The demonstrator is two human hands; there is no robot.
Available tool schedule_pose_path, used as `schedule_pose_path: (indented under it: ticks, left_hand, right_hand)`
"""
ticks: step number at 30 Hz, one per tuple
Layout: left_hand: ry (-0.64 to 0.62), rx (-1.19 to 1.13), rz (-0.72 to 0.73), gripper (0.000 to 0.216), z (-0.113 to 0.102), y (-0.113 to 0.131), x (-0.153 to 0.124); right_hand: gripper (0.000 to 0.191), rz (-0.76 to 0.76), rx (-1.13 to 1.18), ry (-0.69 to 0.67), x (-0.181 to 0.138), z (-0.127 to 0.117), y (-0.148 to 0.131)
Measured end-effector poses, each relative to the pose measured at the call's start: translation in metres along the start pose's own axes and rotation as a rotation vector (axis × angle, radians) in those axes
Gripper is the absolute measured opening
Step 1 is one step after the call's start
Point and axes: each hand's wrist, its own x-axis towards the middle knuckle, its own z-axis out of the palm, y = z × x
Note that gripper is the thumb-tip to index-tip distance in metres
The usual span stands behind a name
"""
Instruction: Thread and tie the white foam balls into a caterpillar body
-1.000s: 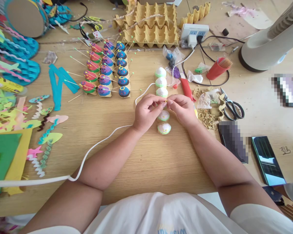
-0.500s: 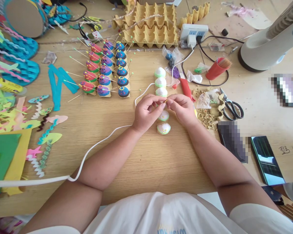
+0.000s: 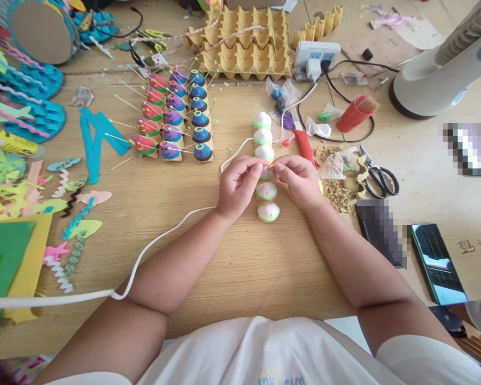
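Observation:
A column of small white domes with green rims runs down the middle of the wooden table [image 3: 240, 267]. My left hand [image 3: 237, 184] and my right hand [image 3: 299, 179] meet over one dome [image 3: 266, 172] in that column, fingers curled. The right fingertips pinch a tiny yellow piece [image 3: 271, 167] just above it. The left fingertips press at the dome's left side. Two decorated domes [image 3: 266, 191] [image 3: 268, 212] lie just below the hands, and plain ones [image 3: 262, 120] lie above them.
Rows of painted pink, purple and blue domes with pins [image 3: 172, 120] stand at the upper left. Egg cartons [image 3: 246, 45], a power strip [image 3: 318, 53], a red cup [image 3: 355, 113], scissors [image 3: 379, 176], a phone [image 3: 436, 262] and a fan base [image 3: 433, 80] surround the hands. A white cable [image 3: 144, 254] crosses my left arm. Foam cutouts [image 3: 24, 187] lie at the left.
Both hands stay over the same dome; the fingers shifted slightly and the lower decorated dome shows more. The view tilted a little.

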Motion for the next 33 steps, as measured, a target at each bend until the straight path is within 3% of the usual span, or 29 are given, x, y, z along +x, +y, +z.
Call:
schedule_pose_path:
  ticks: [17,33]
  left_hand:
    - [0.002,0.023,0.064,0.018,0.0016,-0.0064,-0.0014]
    - [-0.055,0.115,0.031,0.024,-0.0030,-0.0030,-0.0002]
  right_hand:
    - [0.052,-0.026,-0.021,-0.001,0.0001,-0.0012,0.0000]
    - [0.041,-0.046,-0.057,0.002,0.0012,-0.0056,0.0072]
